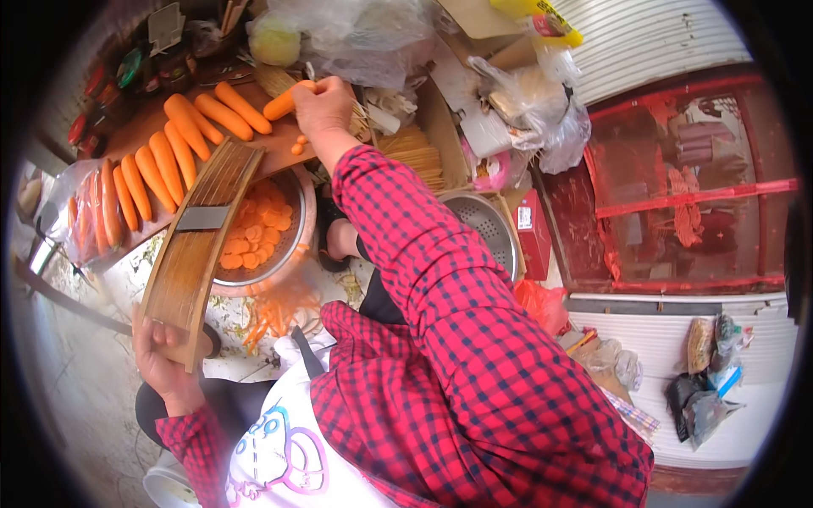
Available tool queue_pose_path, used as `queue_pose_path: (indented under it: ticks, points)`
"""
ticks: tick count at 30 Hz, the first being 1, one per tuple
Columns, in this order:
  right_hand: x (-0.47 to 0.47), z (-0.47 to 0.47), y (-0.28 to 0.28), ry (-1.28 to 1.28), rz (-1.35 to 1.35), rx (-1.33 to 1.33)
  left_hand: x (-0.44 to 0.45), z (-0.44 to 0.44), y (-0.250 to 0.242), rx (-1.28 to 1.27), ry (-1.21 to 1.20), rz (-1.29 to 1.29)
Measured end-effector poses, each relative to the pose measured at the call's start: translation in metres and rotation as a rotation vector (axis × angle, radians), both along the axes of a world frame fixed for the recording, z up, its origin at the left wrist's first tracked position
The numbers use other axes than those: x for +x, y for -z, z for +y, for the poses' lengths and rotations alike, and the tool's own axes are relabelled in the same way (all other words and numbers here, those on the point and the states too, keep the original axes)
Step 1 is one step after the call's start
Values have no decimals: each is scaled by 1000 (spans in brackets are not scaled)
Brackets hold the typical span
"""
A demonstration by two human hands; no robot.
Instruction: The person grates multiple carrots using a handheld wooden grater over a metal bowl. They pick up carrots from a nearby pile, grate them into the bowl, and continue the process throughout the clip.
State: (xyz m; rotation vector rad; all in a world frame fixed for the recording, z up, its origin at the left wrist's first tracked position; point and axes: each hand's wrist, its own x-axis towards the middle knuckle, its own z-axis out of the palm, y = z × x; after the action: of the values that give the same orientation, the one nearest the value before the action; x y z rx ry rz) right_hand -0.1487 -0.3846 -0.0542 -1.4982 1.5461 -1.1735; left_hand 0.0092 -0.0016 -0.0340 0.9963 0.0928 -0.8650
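Note:
My left hand (166, 359) grips the lower end of a wooden mandoline slicer (181, 267) with a metal blade plate. The slicer slants up over a metal colander (299, 219) holding round carrot slices (260, 222), its upper end by the wooden board (282, 152). Peeled carrots (166, 162) lie in a row on that board. At the board's far right end, my right hand (322, 105) has its fingers around one carrot (286, 101). Small carrot end pieces (298, 147) lie just below it. More carrots (101, 209) sit in a clear plastic bag at the left.
Orange peelings (267, 317) lie on the floor below the colander. Lidded jars (130, 66) stand behind the board. To the right are a box of wooden skewers (413, 152), an empty perforated metal colander (486, 222) and a red box (533, 238). Plastic bags (356, 32) lie at the top.

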Motion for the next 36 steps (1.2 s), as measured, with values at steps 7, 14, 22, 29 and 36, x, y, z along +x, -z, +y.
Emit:
queue_pose_path:
  ticks: [7, 14, 22, 29, 36]
  points:
    - [21, 8, -27, -62, 10, -60, -4, -7, -8, 34, -41, -2]
    - [29, 1, -5, -212, 135, -94, -6, -9, -11, 6, -32, 9]
    - [28, -18, 33, -169, 106, -275, -7, -8, -9, 41, -69, 27]
    - [14, -27, -1, -325, -330, -110, -5, -6, -7, 8, -10, 37]
    - [20, 59, -90, -778, -424, 242, -1, -10, 0, 40, -47, 52]
